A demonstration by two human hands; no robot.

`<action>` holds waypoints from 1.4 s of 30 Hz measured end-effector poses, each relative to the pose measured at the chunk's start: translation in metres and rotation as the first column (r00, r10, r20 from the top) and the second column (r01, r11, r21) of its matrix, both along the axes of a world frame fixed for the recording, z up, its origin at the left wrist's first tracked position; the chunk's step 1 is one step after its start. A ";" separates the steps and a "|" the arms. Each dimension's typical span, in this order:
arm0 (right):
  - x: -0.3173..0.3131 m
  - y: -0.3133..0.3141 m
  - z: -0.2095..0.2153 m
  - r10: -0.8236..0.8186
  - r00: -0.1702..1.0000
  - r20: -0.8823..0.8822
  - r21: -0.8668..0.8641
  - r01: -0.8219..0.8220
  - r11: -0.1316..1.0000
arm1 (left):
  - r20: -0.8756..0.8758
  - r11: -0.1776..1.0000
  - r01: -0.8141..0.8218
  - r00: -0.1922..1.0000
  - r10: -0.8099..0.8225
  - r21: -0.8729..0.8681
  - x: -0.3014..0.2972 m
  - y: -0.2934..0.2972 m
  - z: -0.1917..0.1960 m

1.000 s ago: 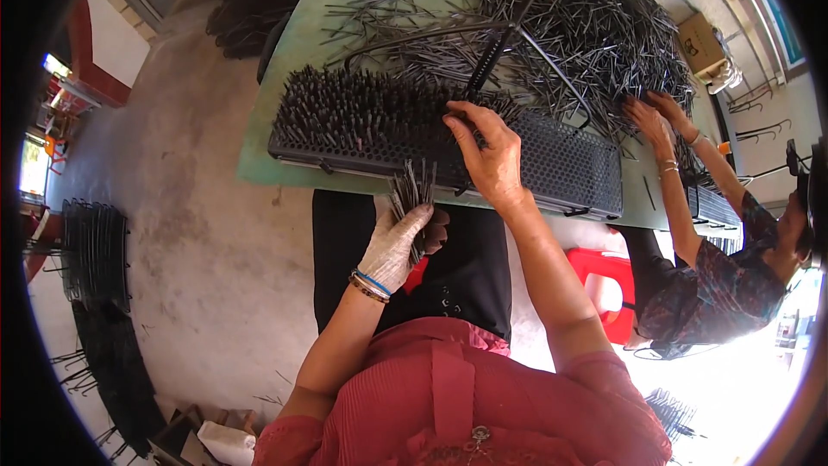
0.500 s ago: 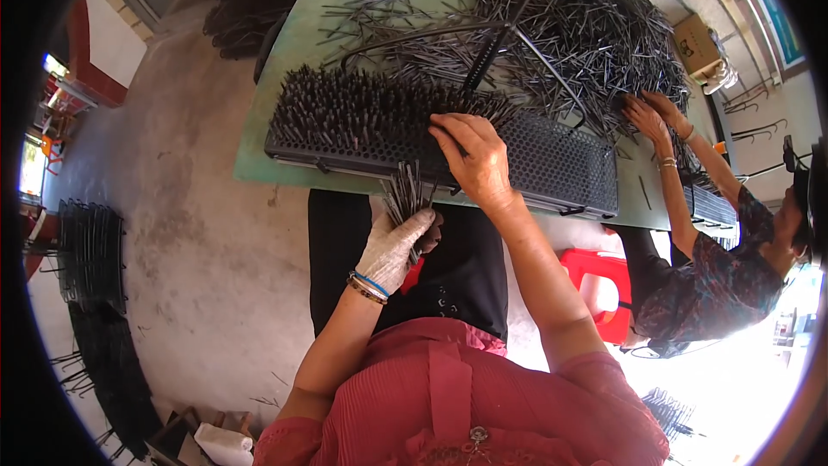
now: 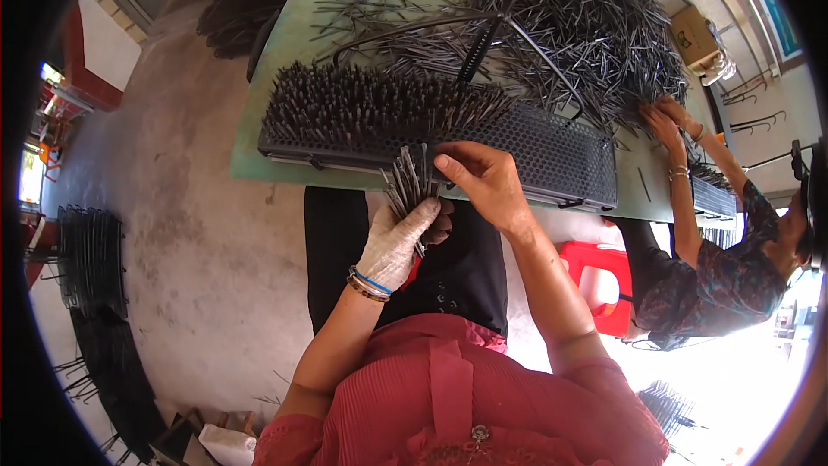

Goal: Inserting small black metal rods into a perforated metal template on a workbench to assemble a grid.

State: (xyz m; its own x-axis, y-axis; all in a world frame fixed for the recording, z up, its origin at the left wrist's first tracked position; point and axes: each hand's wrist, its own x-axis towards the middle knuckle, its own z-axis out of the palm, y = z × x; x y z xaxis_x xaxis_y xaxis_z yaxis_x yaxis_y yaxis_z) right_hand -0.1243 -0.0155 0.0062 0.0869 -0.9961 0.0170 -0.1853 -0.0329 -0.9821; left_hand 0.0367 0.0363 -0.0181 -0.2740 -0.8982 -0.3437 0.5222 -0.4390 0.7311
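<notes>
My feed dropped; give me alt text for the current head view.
A gloved left hand grips a bundle of thin dark rods in front of a perforated tray, the bare right hand close beside the bundle. Upright rods crowd the tray's left part. Behind it, loose rods lie heaped on a green table, a co-worker's hands at the heap.

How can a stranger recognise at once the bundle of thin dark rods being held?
Find the green table, then the black perforated tray along its near edge. Just below it in view, the gloved left hand grips the bundle. Unlike the tray's standing rods or the loose heap behind, these are held.
</notes>
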 end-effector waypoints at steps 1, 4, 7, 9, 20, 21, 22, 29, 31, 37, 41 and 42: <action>-0.001 0.000 -0.001 0.009 0.997 0.071 0.088 -0.015 0.996 | 0.008 1.000 0.016 1.000 -0.016 0.002 -0.002 0.000 0.001; -0.005 -0.005 0.006 -0.099 0.995 0.023 0.014 0.099 0.995 | 0.007 0.995 -0.011 1.000 0.011 0.096 -0.005 0.000 0.000; -0.004 -0.017 0.020 -0.264 0.957 0.117 -0.245 0.285 0.927 | 0.004 0.996 0.012 1.000 -0.012 0.093 -0.002 -0.004 0.002; -0.005 -0.029 0.020 -0.289 0.957 0.005 -0.389 0.268 0.881 | -0.007 0.998 0.039 0.999 -0.038 0.054 -0.002 -0.006 0.002; 0.006 -0.057 -0.008 -0.350 0.916 -0.196 -0.725 0.105 0.681 | 0.086 0.988 -0.071 0.995 0.059 0.138 -0.003 -0.003 -0.009; 0.006 -0.056 -0.009 -0.368 0.906 -0.208 -0.761 0.086 0.643 | 0.086 0.987 -0.071 0.995 0.059 0.141 -0.003 -0.003 -0.009; 0.006 -0.056 -0.009 -0.367 0.906 -0.210 -0.760 0.085 0.645 | 0.076 0.988 -0.036 0.997 0.025 0.149 -0.001 -0.003 -0.009; 0.003 -0.059 -0.011 -0.372 0.888 -0.271 -0.778 0.025 0.627 | 0.068 0.986 0.001 0.998 -0.013 0.169 0.000 -0.002 -0.012; 0.004 -0.059 -0.012 -0.365 0.886 -0.285 -0.763 0.021 0.646 | 0.072 0.988 -0.002 0.997 -0.009 0.153 -0.001 -0.001 -0.013; 0.000 -0.053 -0.007 -0.397 0.787 -0.472 -0.770 -0.150 0.620 | 0.049 0.990 -0.006 0.999 -0.001 0.143 -0.003 -0.002 -0.008; -0.002 -0.047 -0.005 -0.334 0.772 -0.541 -0.720 -0.219 0.658 | 0.046 0.995 -0.011 0.999 0.006 0.101 -0.004 -0.001 -0.002; -0.001 -0.048 -0.005 -0.347 0.798 -0.493 -0.738 -0.173 0.652 | 0.045 0.995 -0.009 0.999 0.004 0.100 -0.004 -0.002 -0.002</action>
State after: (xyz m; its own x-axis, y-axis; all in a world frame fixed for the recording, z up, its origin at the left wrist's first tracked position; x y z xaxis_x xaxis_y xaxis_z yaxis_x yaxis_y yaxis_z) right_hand -0.1256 -0.0636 0.0012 0.2512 -0.6686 0.6999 -0.7096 -0.6190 -0.3367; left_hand 0.0328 0.0345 -0.0203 -0.2504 -0.8605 -0.4436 0.4932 -0.5077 0.7064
